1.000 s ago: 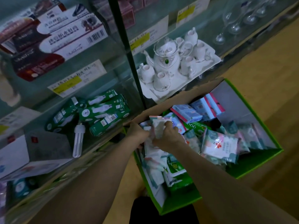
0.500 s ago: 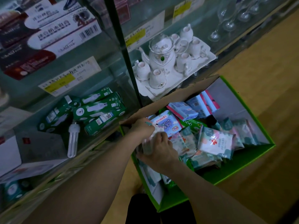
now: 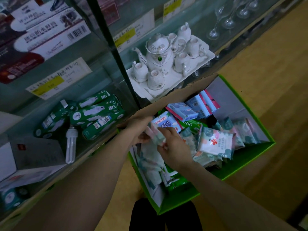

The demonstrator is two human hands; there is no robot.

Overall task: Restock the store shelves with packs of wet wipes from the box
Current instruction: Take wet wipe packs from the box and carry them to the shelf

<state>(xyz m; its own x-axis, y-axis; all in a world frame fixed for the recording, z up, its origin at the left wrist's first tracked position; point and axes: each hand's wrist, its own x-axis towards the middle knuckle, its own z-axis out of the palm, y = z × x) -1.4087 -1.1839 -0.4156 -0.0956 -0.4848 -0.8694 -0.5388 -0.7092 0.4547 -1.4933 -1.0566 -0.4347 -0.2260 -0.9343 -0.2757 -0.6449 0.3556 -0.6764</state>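
Two hands on one item: the left hand (image 3: 140,130) and the right hand (image 3: 175,147) meet over the near-left corner of the green box (image 3: 241,164). Each has a curled grip pinching a pale pack (image 3: 157,136) of wet wipes between them, just above the pile. It's blurry there, so I can't swear it's one pack and not two stuck together.

If it were me, I'd hold the soft body of the pack rather than the crinkly end seam, since these look squishy and slippery. I'd lift it straight up so it doesn't drag its neighbours out. I'd also watch the brown cardboard flap (image 3: 166,101) on the box's far-left side, which leans between the box and the glass shelf (image 3: 106,77).

What's in the box, which looks pretty full:
- pale packs standing on edge (image 3: 150,164) along the left wall, below the hands
- a blue pack with printed numbers (image 3: 166,124) just beyond the hands
- blue-and-pink packs (image 3: 180,111) toward the far side
- a white pack with a red flower (image 3: 215,142) leaning up right of the hands
- green packs (image 3: 193,125) half buried in the middle

Left of the box, the shelf holds green bulb cartons (image 3: 96,114) and a loose bulb (image 3: 71,144). Beyond the box there's a white tea set (image 3: 160,60). I can't tell where the wipes go.
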